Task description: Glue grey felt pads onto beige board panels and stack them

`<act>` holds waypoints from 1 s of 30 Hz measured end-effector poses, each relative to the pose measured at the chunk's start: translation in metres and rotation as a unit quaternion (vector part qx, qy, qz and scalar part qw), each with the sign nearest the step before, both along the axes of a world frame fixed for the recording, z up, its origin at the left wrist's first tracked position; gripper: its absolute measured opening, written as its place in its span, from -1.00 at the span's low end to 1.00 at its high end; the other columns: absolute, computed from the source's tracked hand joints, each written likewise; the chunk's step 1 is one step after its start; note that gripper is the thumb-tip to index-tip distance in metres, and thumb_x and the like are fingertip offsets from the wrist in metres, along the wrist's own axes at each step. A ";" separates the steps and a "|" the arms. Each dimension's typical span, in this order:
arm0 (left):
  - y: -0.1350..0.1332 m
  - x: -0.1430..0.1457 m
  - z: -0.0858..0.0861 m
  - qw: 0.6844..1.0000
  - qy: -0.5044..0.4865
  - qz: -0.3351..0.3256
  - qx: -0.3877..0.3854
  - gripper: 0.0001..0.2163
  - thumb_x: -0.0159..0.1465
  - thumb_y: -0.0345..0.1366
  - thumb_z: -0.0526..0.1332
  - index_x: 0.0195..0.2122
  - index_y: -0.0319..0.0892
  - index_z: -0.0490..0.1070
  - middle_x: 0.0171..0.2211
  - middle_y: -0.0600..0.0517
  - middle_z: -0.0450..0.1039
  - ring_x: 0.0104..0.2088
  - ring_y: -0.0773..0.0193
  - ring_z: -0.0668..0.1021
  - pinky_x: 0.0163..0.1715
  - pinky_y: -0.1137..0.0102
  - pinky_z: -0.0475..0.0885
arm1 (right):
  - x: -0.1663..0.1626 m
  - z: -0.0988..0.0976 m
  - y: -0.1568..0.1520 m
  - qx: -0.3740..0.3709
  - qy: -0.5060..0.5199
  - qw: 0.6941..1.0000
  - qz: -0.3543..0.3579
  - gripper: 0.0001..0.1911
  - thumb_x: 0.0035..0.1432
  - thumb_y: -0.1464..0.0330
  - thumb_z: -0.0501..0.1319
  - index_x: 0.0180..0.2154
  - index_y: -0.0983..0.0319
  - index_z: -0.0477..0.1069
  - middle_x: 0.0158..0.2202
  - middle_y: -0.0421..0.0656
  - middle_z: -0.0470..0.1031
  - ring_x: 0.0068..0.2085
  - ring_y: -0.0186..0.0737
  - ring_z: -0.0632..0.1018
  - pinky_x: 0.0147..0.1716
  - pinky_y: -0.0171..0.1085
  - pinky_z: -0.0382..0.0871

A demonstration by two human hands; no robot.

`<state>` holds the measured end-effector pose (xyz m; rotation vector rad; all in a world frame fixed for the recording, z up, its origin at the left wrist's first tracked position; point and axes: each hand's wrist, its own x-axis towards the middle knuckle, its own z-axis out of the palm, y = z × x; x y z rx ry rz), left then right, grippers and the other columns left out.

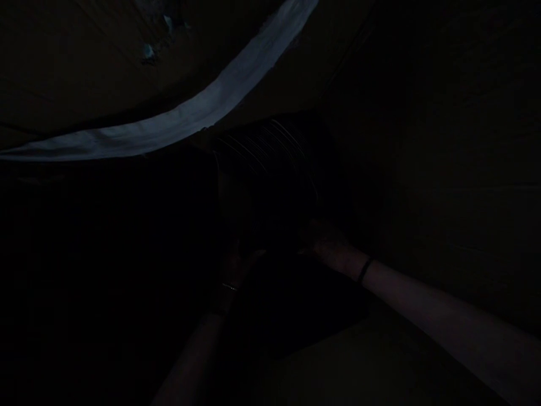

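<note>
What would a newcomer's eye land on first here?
The pale curved strip, sweeping from the left edge to the top, brightest in the dark. Then the dark wristband by the right hand and the glinting bracelet by the left hand, both below centre. Past the hands, thin pale lines cross a dark object too dim to identify.

Bare left arm reaching from the bottom edge, bare right arm stretched from lower right, left hand and right hand near each other but apart, grip too dark to tell.
</note>
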<state>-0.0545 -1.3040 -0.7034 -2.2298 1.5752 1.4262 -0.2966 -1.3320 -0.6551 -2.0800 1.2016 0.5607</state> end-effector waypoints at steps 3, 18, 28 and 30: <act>0.002 0.000 -0.002 1.000 -0.008 -0.006 -0.007 -0.40 -0.01 -0.01 0.28 0.01 -0.22 0.24 -0.03 -0.14 0.37 -0.01 0.05 0.40 -0.11 0.30 0.36 | 0.007 0.000 0.003 0.000 0.009 1.000 0.021 -0.65 0.22 0.31 0.02 -0.02 0.30 0.35 -0.01 0.02 0.39 -0.02 -0.04 0.36 -0.07 -0.08 0.16; 0.003 0.003 -0.004 0.999 0.025 -0.043 -0.008 -0.35 0.05 0.04 0.19 0.10 -0.19 0.12 -0.01 -0.19 0.36 -0.01 0.03 0.43 -0.09 0.21 0.38 | 0.056 -0.007 0.011 0.042 0.149 0.987 -0.051 -0.57 0.19 0.46 -0.04 0.10 0.39 0.21 0.08 0.15 0.28 0.04 0.06 0.34 -0.03 -0.01 0.15; -0.021 0.002 0.014 0.993 0.090 -0.079 0.021 -0.51 0.18 0.04 -0.02 -0.01 -0.19 0.29 0.04 -0.15 0.32 0.08 0.09 0.33 0.08 0.20 0.21 | 0.046 0.016 -0.007 0.024 0.014 0.992 0.126 -0.70 0.09 0.61 0.00 -0.20 0.41 0.44 -0.16 0.13 0.47 -0.13 -0.03 0.46 -0.21 -0.10 0.26; -0.029 -0.001 0.013 0.992 0.097 -0.083 0.022 -0.55 0.19 0.04 -0.06 -0.11 -0.16 0.37 -0.04 -0.12 0.40 0.04 0.09 0.37 0.08 0.20 0.20 | 0.045 0.031 -0.006 0.007 0.009 0.989 0.145 -0.72 0.09 0.59 0.01 -0.20 0.41 0.43 -0.18 0.12 0.47 -0.17 -0.01 0.47 -0.25 -0.09 0.25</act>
